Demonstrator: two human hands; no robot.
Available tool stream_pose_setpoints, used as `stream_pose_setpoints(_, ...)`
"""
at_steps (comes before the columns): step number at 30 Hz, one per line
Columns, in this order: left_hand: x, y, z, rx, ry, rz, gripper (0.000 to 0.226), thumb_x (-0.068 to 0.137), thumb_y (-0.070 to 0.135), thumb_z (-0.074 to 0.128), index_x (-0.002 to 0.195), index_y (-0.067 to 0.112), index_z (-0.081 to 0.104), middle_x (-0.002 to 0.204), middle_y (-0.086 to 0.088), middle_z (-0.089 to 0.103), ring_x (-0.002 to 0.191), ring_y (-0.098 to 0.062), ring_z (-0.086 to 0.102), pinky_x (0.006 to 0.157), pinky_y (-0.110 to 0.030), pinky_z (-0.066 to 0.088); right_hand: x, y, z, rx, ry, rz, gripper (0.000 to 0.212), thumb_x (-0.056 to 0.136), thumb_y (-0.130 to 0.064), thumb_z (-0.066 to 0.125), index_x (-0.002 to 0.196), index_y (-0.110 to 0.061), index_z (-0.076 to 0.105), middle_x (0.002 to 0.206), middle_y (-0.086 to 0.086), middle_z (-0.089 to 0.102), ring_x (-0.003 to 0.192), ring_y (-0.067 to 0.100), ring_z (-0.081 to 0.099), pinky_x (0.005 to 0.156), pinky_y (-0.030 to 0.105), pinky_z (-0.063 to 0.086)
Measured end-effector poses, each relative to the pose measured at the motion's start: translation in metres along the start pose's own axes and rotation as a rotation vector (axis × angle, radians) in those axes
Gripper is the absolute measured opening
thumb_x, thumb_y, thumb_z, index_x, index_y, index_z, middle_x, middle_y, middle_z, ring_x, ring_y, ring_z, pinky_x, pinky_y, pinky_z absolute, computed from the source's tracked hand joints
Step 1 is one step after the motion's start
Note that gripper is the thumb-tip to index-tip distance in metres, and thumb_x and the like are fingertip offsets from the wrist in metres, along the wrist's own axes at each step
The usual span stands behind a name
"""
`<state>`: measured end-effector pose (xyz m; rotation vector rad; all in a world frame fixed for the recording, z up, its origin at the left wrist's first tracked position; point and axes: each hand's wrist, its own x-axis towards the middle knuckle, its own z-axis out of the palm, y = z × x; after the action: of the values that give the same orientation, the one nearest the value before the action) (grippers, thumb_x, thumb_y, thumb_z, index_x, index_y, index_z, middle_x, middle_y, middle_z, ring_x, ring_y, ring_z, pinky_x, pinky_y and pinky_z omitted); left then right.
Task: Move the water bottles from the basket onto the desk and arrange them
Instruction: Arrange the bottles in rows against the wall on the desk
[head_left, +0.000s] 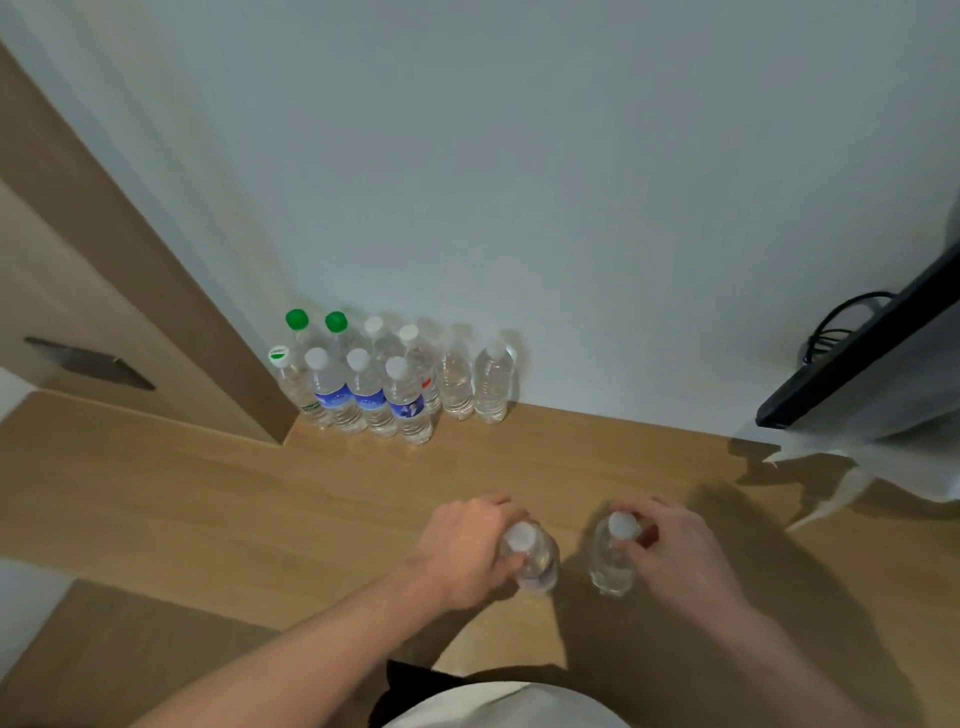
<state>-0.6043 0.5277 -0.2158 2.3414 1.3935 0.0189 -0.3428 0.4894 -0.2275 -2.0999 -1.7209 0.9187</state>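
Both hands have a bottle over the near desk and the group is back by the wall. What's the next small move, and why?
Probably carry both bottles forward to the wall and set them right of the clear unlabelled bottle ending the back row. The left hand grips one clear bottle, the right hand another, both well short of the group, and the desk is bare there.

Ten water bottles standing by the wall (395, 374), two with green caps (297, 319), three with blue labels (370, 399), two more bottles held in front (613, 558), two hands (465, 551)

Home room: wooden desk (260, 499), monitor (857, 364).
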Motion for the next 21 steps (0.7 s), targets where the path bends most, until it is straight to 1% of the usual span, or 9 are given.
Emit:
stream_pose_setpoints(1,0.002,-0.007,-0.007,0.001,0.02,-0.02,0.033,0.09,0.048,0.068,0.119,0.034,0.062,0.115,0.012,0.064,0.099,-0.022,0.067,0.08,-0.039,0.056,0.004,-0.004,-0.001,0.002,-0.009,-0.012,0.039,0.092,-0.026,0.079,0.125,-0.041,0.067,0.112,-0.023,0.059,0.093,-0.004,0.059,0.085,0.02,0.053)
stream_pose_setpoints(2,0.007,-0.015,-0.015,0.01,0.045,-0.038,0.033,0.09,0.049,0.069,0.118,0.035,0.063,0.115,0.013,0.064,0.097,-0.021,0.068,0.077,-0.036,0.054,0.008,-0.009,-0.003,0.013,-0.016,-0.022,0.038,0.093,-0.026,0.078,0.125,-0.041,0.066,0.111,-0.023,0.058,0.093,-0.004,0.057,0.083,0.017,0.048)
stream_pose_setpoints(4,0.018,-0.03,-0.033,0.041,0.094,-0.078,0.03,0.09,0.052,0.069,0.115,0.035,0.064,0.111,0.016,0.062,0.093,-0.016,0.066,0.071,-0.03,0.046,0.02,-0.021,-0.004,0.043,-0.014,-0.043,0.034,0.093,-0.028,0.078,0.123,-0.04,0.066,0.112,-0.022,0.06,0.098,-0.001,0.059,0.088,0.021,0.045)
stream_pose_setpoints(7,0.039,-0.054,-0.061,0.066,0.15,-0.13,0.03,0.09,0.051,0.07,0.114,0.034,0.065,0.111,0.017,0.061,0.093,-0.012,0.063,0.071,-0.027,0.042,0.044,-0.04,-0.002,0.037,0.013,-0.097,0.03,0.092,-0.024,0.079,0.119,-0.036,0.071,0.113,-0.017,0.065,0.1,0.009,0.062,0.091,0.03,0.049)
stream_pose_setpoints(10,0.06,-0.077,-0.083,0.107,0.177,-0.174,0.033,0.089,0.048,0.073,0.116,0.031,0.067,0.123,0.011,0.065,0.101,-0.019,0.068,0.077,-0.034,0.052,0.071,-0.058,0.006,0.079,0.05,-0.179,0.03,0.089,-0.019,0.079,0.116,-0.031,0.072,0.11,-0.016,0.065,0.094,0.009,0.062,0.094,0.037,0.052)
stream_pose_setpoints(14,0.084,-0.104,-0.101,0.176,0.153,-0.225,0.037,0.088,0.049,0.071,0.12,0.031,0.065,0.118,0.01,0.066,0.107,-0.022,0.067,0.079,-0.037,0.054,0.107,-0.08,0.019,0.158,0.042,-0.23,0.031,0.09,-0.022,0.08,0.112,-0.039,0.066,0.106,-0.021,0.059,0.097,0.012,0.063,0.095,0.04,0.054)
stream_pose_setpoints(17,0.099,-0.116,-0.107,0.192,0.127,-0.249,0.039,0.089,0.047,0.072,0.123,0.031,0.066,0.123,0.008,0.066,0.111,-0.024,0.066,0.081,-0.038,0.052,0.135,-0.1,0.023,0.145,0.021,-0.22,0.031,0.088,-0.027,0.081,0.106,-0.046,0.065,0.107,-0.017,0.062,0.096,0.012,0.066,0.093,0.04,0.057)
stream_pose_setpoints(20,0.111,-0.124,-0.107,0.222,0.085,-0.245,0.036,0.088,0.038,0.07,0.123,0.03,0.067,0.123,0.006,0.065,0.11,-0.025,0.065,0.08,-0.038,0.053,0.157,-0.114,0.031,0.11,0.021,-0.199,0.034,0.085,-0.03,0.084,0.092,-0.054,0.061,0.105,-0.016,0.065,0.091,0.014,0.069,0.089,0.042,0.058)
stream_pose_setpoints(21,0.114,-0.126,-0.107,0.231,0.073,-0.244,0.035,0.088,0.037,0.07,0.122,0.03,0.067,0.122,0.006,0.065,0.11,-0.025,0.065,0.08,-0.038,0.053,0.163,-0.117,0.034,0.103,0.01,-0.184,0.034,0.086,-0.03,0.084,0.093,-0.054,0.061,0.104,-0.017,0.065,0.09,0.014,0.07,0.087,0.043,0.06)
